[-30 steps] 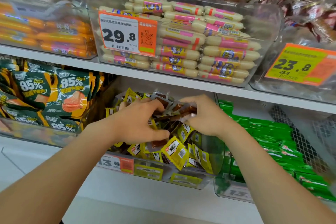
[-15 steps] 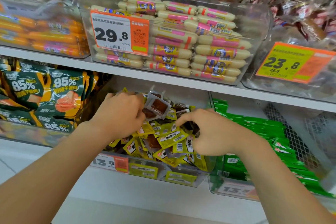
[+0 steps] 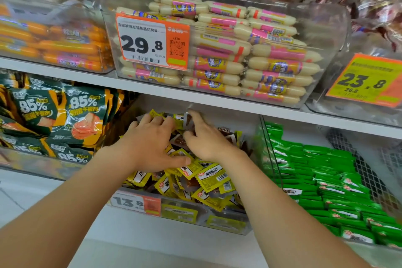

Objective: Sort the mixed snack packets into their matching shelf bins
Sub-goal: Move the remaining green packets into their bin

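Lower shelf, centre: clear plastic bin (image 3: 195, 216) heaped with small yellow foil snack packets (image 3: 208, 178), with clear brown-filled packets (image 3: 180, 140) mixed in. An orange-and-white price tag reading 13.8 (image 3: 136, 202) sits on its front wall at 7 o'clock. Left hand (image 3: 152, 143): palm down on the heap, fingers stretched toward 12 o'clock and lightly bent over the rear packets, thumb out toward 3 o'clock, gripping nothing. Right hand (image 3: 206, 140): just beside the left at 3 o'clock, fingers curled, forefinger and thumb pinching one clear silver-edged packet (image 3: 188, 123), held upright at the back of the bin, 12 o'clock of the heap. At 9 o'clock of the bin: dark green and orange pouches marked 85% (image 3: 71, 115). At 3 o'clock: bright green flat packets (image 3: 326, 180), stacked in rows. White shelf board (image 3: 195, 98) above. On it at 12 o'clock: cream sausages with pink and yellow labels (image 3: 272, 59) in a clear tub, with an orange-and-white tag reading 29.8 (image 3: 152, 41). At 10 o'clock: orange sausages (image 3: 54, 47). At 2 o'clock: orange and yellow tag reading 23.8 (image 3: 365, 80).
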The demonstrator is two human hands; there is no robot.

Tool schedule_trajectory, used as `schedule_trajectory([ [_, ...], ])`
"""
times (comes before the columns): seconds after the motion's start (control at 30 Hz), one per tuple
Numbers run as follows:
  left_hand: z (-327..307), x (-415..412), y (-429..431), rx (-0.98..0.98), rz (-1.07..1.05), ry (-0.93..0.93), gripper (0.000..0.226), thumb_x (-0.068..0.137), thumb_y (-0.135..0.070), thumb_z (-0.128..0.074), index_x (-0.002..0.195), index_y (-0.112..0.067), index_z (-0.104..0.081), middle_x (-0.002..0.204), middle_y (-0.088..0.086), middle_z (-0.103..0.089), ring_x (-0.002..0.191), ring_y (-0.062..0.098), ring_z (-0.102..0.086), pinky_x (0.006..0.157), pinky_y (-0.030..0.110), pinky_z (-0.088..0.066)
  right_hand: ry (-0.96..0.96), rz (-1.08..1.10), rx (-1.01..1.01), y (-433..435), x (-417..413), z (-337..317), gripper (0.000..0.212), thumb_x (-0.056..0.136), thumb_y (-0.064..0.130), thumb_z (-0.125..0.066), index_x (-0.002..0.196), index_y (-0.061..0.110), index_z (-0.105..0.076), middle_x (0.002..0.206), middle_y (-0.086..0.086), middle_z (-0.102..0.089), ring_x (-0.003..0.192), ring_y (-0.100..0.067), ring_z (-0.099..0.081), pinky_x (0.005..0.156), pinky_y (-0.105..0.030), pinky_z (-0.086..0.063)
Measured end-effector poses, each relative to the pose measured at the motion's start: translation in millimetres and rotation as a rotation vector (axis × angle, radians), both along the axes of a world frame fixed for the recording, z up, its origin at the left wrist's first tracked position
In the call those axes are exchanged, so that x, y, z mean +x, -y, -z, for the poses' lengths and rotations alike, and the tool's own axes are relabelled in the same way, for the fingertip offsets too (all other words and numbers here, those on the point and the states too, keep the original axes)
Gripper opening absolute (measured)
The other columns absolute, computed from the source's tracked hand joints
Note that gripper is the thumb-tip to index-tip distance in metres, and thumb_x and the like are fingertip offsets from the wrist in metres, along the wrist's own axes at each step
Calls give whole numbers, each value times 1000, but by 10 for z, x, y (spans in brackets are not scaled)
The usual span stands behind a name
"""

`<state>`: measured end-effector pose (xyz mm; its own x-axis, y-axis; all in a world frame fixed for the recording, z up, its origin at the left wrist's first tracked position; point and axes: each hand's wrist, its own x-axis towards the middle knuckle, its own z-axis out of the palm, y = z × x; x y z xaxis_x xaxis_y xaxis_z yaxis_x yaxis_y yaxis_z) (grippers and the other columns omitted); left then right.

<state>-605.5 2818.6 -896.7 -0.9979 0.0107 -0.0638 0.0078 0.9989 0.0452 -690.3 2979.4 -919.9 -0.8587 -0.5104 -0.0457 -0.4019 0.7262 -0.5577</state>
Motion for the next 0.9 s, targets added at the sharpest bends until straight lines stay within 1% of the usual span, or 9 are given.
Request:
schedule_trajectory([
  [0.1, -23, -12, 72, -16, -3, -62, 68, 86, -76, -51, 130, -24, -52, 131, 2, -59, 134, 30, -43, 106, 51, -39, 79, -7, 189, 86, -46, 86, 64, 101, 59, -30, 161, 53, -7, 174, 11, -4, 160, -31, 0, 124, -63, -8],
  [0.2, -85, -31, 101, -124, 0, -136, 26, 97, -37, -44, 108, -23, -64, 110, 3, -66, 120, 27, -54, 103, 46, -42, 68, -33, 309, 88, 49, 7, 60, 101, 62, -28, 160, 51, -19, 172, 8, -13, 158, -32, -7, 119, -63, -8],
  [0.33, -42, -190, 110, -83, 4, -217, 37, 92, -22, -57, 129, -17, -60, 126, 11, -57, 121, 32, -52, 96, 46, -51, 68, -102, 343, -70, 289, -56, 56, 104, 50, -30, 160, 47, -22, 168, 2, -21, 155, -32, -20, 120, -65, -11],
  [0.47, 100, -299, 222, -9, -61, 8, 48, 105, -40, -38, 149, -21, -44, 155, 11, -39, 140, 40, -40, 114, 52, -39, 115, -92, 369, -258, 404, -71, 57, 102, 48, -31, 159, 41, -32, 168, -2, -22, 155, -30, -22, 124, -61, -18],
  [0.57, 137, -268, 261, 27, -55, 32, 50, 106, -46, -33, 149, -23, -43, 155, 11, -42, 140, 39, -44, 115, 52, -39, 34, -22, 435, -296, 411, -130, 38, 100, 43, -40, 115, 22, -68, 135, -12, -51, 139, -34, -42, 120, -57, -28],
  [0.63, 106, -198, 233, 1, -43, -4, 50, 107, -48, -31, 150, -26, -43, 159, 7, -36, 143, 38, -36, 115, 52, -36, -109, 27, 441, -276, 416, -189, 31, 100, 36, -45, 80, 16, -56, 108, -9, -52, 122, -34, -50, 114, -54, -35],
  [0.7, 57, -88, 190, -7, -25, -27, 52, 108, -50, -28, 153, -28, -39, 163, 6, -25, 144, 37, -29, 113, 54, -35, -177, -12, 312, -270, 435, -246, 27, 100, 34, -48, 103, 13, -65, 121, -11, -58, 125, -34, -51, 114, -50, -37],
  [0.8, -64, 107, 164, -31, -33, -80, 57, 101, -56, -26, 148, -28, -40, 152, 5, -31, 135, 33, -30, 108, 51, -35, -14, -210, 188, -297, 540, -328, 78, 87, 59, -65, 156, 40, -35, 163, 7, -31, 152, -19, -26, 121, -47, -32],
  [0.9, -205, 294, 177, 54, -40, -17, 80, 78, -67, -39, 148, -28, -35, 142, 1, -34, 128, 28, -31, 105, 46, -35, 118, -278, 191, -248, 619, -201, 112, 66, 84, -74, 150, 71, -1, 171, 18, -5, 159, -22, -7, 122, -58, -27],
])
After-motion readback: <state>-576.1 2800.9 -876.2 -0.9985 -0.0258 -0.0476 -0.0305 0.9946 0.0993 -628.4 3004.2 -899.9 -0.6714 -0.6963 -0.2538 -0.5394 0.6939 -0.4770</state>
